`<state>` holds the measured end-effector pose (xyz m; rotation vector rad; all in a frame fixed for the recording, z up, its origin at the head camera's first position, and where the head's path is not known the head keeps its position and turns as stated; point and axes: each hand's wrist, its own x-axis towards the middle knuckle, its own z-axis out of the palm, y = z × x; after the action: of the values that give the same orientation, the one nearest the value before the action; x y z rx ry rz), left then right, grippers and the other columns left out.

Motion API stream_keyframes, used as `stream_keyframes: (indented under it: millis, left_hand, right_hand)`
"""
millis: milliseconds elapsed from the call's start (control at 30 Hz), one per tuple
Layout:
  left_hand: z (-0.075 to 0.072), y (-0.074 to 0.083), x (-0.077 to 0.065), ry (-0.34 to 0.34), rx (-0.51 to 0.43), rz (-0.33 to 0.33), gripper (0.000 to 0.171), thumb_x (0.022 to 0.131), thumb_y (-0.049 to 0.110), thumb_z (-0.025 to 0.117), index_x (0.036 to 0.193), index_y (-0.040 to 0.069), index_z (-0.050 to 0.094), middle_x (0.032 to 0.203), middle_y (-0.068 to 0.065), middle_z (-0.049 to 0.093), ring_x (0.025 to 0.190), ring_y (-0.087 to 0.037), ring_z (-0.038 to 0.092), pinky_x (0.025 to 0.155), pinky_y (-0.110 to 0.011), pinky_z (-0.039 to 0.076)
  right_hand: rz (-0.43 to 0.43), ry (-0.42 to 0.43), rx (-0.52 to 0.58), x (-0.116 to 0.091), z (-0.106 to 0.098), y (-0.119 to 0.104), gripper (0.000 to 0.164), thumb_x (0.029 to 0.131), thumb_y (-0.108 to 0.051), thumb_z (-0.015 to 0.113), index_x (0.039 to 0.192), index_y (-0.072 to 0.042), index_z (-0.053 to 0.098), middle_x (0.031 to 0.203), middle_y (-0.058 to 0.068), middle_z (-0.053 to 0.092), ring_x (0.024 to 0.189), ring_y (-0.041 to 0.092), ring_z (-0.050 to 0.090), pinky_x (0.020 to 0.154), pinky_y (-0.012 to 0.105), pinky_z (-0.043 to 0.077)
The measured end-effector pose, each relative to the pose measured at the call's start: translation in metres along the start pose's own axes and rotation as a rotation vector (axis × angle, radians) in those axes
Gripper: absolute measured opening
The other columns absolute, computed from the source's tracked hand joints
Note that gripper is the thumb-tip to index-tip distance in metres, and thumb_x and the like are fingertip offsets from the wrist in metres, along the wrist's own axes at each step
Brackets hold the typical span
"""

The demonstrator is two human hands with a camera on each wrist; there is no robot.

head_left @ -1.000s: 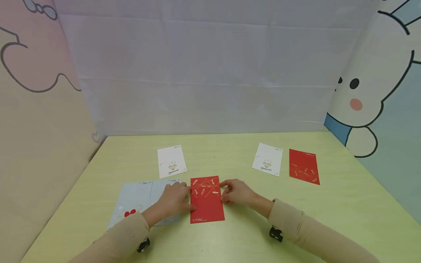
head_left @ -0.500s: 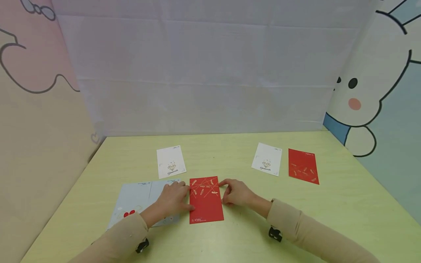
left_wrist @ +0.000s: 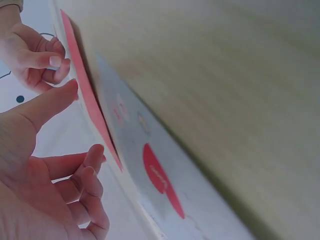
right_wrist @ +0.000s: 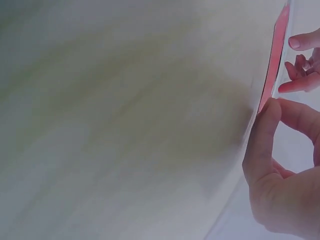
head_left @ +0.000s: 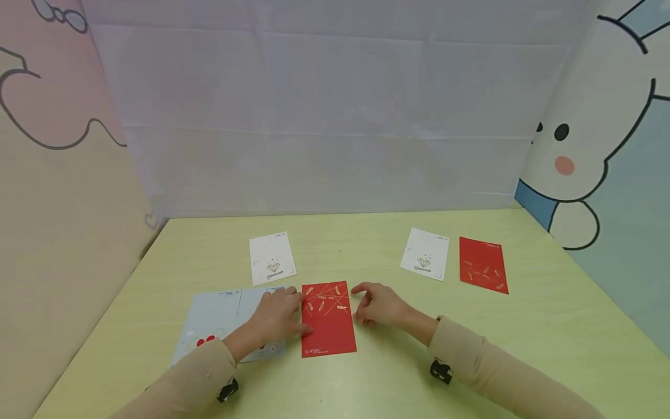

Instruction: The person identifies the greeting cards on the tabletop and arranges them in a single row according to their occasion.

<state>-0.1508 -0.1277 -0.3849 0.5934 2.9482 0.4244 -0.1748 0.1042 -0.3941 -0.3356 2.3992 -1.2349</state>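
A red card (head_left: 328, 334) with gold feathers and lines lies flat on the table between the two hands. My left hand (head_left: 275, 314) rests at its left edge, thumb lying over the border and fingers spread. In the left wrist view, the left hand (left_wrist: 55, 175) shows loosely bent fingers beside the red card (left_wrist: 86, 82). My right hand (head_left: 382, 305) is just off the right edge, its index finger reaching out and the others bent, holding nothing. Under the left forearm lies a pale blue card (head_left: 214, 314) with red shapes, partly hidden by hand and sleeve.
Behind the left hand lies a white card (head_left: 272, 256) with a diamond print. A similar white card (head_left: 425, 254) and another red card (head_left: 483, 265) lie at the back right of the yellow-green table (head_left: 398, 384). A white cloth (head_left: 335, 116) hangs behind it.
My right hand has drawn slightly away from the red card's right edge, leaving a small gap. The left hand and the cards stay nearly where they were.
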Motion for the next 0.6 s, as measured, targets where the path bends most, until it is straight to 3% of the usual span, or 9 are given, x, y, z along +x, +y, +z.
stream_keyframes:
  millis: [200, 400, 600]
  left_hand:
    - [-0.008, 0.008, 0.007, 0.093, -0.09, 0.029, 0.059, 0.069, 0.035, 0.074, 0.115, 0.005, 0.056, 0.085, 0.0, 0.052, 0.074, -0.012, 0.044, 0.062, -0.029, 0.038]
    - [-0.013, 0.019, 0.018, 0.138, -0.319, 0.042, 0.052, 0.074, 0.028, 0.07, 0.118, 0.006, 0.053, 0.095, -0.004, 0.054, 0.083, -0.02, 0.05, 0.063, -0.026, 0.043]
    - [-0.017, 0.029, 0.033, 0.159, -0.524, 0.071, 0.044, 0.079, 0.026, 0.066, 0.117, 0.007, 0.054, 0.103, -0.008, 0.055, 0.089, -0.023, 0.051, 0.067, -0.029, 0.044]
  right_hand:
    - [-0.004, 0.01, 0.062, -0.001, -0.014, 0.0, 0.036, 0.078, -0.007, 0.065, 0.112, -0.001, 0.053, 0.075, 0.007, 0.056, 0.061, 0.019, 0.057, 0.057, 0.029, 0.049]
    - [-0.031, 0.006, 0.145, -0.004, -0.031, 0.001, 0.033, 0.08, -0.005, 0.061, 0.111, 0.004, 0.053, 0.078, 0.009, 0.056, 0.066, 0.023, 0.058, 0.061, 0.033, 0.05]
    - [0.021, 0.055, 0.148, -0.008, -0.053, 0.007, 0.035, 0.082, -0.01, 0.061, 0.114, 0.001, 0.052, 0.083, 0.01, 0.056, 0.074, 0.025, 0.058, 0.065, 0.034, 0.049]
